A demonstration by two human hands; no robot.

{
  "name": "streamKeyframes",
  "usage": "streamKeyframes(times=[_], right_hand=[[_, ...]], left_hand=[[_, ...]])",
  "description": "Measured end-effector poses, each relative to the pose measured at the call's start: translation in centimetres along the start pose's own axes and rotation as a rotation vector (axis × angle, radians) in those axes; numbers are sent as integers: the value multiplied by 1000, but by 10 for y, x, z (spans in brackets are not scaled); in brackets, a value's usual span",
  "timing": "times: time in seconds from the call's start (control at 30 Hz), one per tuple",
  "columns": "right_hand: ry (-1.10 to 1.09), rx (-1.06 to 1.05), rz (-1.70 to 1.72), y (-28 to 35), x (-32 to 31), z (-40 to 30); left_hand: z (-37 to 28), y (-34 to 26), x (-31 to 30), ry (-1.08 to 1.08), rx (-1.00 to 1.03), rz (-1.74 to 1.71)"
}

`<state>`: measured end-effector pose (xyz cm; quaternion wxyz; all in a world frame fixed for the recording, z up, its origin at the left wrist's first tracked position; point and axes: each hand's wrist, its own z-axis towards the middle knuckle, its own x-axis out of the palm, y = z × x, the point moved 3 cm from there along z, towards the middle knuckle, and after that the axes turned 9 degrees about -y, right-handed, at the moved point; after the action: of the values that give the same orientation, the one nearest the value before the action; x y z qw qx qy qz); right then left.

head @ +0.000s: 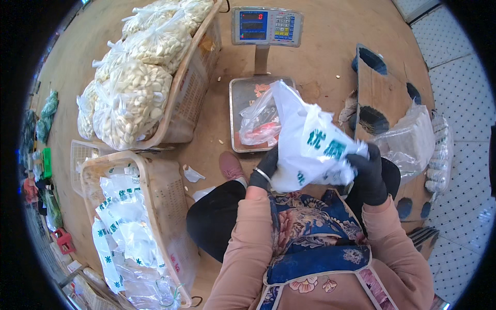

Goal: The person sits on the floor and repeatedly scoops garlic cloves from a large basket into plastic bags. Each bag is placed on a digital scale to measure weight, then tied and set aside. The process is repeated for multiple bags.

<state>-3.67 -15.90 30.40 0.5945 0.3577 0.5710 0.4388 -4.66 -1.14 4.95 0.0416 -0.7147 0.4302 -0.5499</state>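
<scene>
A white plastic bag (pixel 310 143) with green printing is held up in front of me, crumpled and tilted. My right hand (pixel 368 174), in a dark glove, grips its lower right side. My left hand (pixel 266 168), also gloved and with a bangle at the wrist, holds the bag's left side; its fingers are hidden behind the plastic. Just beyond is a digital platform scale (pixel 236 116), whose display (pixel 254 25) is lit. On its metal pan lies a clear plastic bag (pixel 257 124) with a reddish patch, partly covered by the white bag.
At upper left, a plastic crate (pixel 190 81) holds several clear bags of pale bean-like pieces (pixel 131 102). Another crate (pixel 166 209), nearer on the left, contains printed plastic bags (pixel 124 217). To the right are a cardboard piece with holes (pixel 383 85) and a clear plastic-wrapped bundle (pixel 410 139).
</scene>
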Motion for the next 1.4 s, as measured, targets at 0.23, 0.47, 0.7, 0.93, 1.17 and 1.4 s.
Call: streamKeyframes(times=[0.23, 0.47, 0.7, 0.93, 1.17, 1.4], right_hand=[[-41, -73, -109, -67, 72, 64], [29, 330, -31, -183, 134, 119], [437, 117, -596, -228, 194, 124], [572, 144, -614, -253, 200, 118], [375, 235, -110, -179, 110, 114], [228, -274, -750, -162, 90, 53]], left_hand=[[-4, 66, 4, 28, -223, -376], [5, 92, -15, -163, -394, -626], [30, 99, -32, 78, -86, -611], [52, 98, -48, -180, -116, -822], [56, 43, -32, 36, -208, -1142], [61, 16, -17, 31, -96, -1201]])
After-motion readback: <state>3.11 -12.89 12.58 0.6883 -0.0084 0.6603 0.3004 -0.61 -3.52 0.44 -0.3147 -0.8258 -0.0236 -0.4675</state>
